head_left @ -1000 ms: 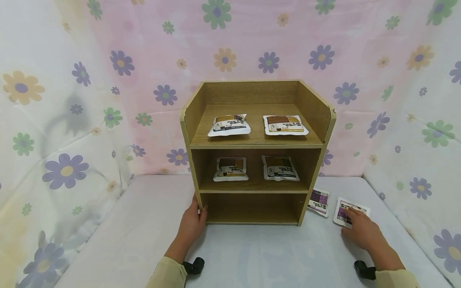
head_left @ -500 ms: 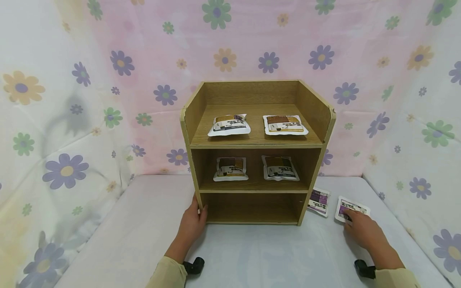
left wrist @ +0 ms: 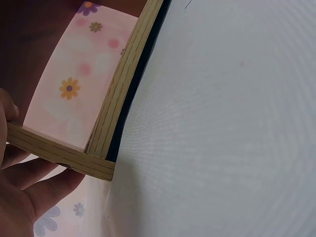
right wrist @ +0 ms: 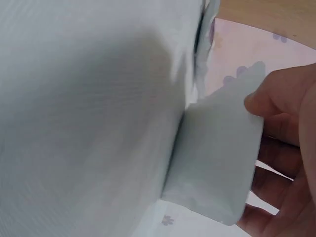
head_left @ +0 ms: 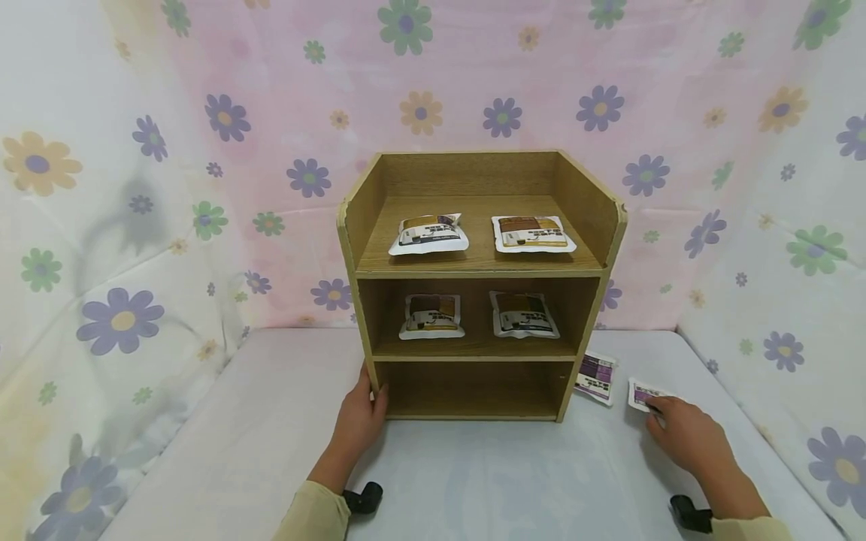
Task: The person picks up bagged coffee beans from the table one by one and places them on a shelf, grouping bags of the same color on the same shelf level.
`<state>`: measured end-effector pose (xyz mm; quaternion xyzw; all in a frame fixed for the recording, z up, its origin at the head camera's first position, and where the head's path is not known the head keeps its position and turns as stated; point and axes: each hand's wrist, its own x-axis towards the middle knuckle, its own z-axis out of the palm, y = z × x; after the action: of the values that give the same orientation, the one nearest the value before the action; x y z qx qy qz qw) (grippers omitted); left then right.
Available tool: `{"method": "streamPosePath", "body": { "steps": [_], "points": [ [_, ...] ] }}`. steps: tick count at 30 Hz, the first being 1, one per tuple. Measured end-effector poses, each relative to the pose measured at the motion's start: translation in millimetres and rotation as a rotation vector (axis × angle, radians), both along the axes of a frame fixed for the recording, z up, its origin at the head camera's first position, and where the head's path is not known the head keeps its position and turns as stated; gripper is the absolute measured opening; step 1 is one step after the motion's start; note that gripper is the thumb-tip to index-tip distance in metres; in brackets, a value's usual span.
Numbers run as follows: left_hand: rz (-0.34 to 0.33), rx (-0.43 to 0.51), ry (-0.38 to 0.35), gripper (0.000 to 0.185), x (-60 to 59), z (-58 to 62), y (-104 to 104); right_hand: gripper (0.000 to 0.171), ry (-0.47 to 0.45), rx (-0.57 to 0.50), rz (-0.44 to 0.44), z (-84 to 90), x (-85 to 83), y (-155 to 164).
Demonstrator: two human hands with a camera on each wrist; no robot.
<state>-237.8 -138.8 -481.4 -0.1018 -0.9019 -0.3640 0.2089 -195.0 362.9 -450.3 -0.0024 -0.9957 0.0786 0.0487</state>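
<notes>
From the head view the left hand [head_left: 361, 421] steadies the wooden shelf [head_left: 479, 285] at its lower left corner, while the right hand [head_left: 685, 436] covers a purple-labelled packet [head_left: 641, 394] on the bench [head_left: 473, 481]. Only the right wrist view shows that packet's near edge lifted off the bench, fingers [right wrist: 276, 106] pinching it. The left wrist view shows the fingers [left wrist: 37, 182] curled round the shelf's corner post.

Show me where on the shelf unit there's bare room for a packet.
The bottom shelf is bare between the side panels, beside the left hand. The top shelf and middle shelf each hold two packets, with only narrow gaps between.
</notes>
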Motion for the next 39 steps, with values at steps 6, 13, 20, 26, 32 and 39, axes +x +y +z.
{"method": "streamPosePath", "body": {
  "steps": [6, 13, 20, 26, 32, 39],
  "points": [
    [-0.001, -0.001, 0.035, 0.058, -0.2, -0.5, 0, 0.032, 0.078, 0.0, -0.008, 10.9, 9.4, -7],
    [0.0, -0.006, 0.033, 0.058, 0.0, 0.2, 0, 0.028, 0.119, 0.015, -0.005, 16.9, 18.6, -12],
    [0.007, -0.006, 0.016, 0.057, -0.4, -0.8, -1, 0.026, 0.16, 0.039, 0.012, 23.2, 26.6, -17],
    [0.005, -0.01, 0.024, 0.058, 0.4, 0.8, 0, 0.024, 0.171, 0.019, 0.052, 31.1, 32.5, -23],
    [0.01, -0.018, 0.026, 0.057, 2.0, 2.7, 1, 0.024, 0.163, 0.002, 0.071, 40.4, 37.7, -32],
    [0.013, -0.027, 0.044, 0.057, 0.7, 1.5, 0, 0.022, 0.178, -0.008, 0.118, 48.1, 42.6, -45]
  ]
}}
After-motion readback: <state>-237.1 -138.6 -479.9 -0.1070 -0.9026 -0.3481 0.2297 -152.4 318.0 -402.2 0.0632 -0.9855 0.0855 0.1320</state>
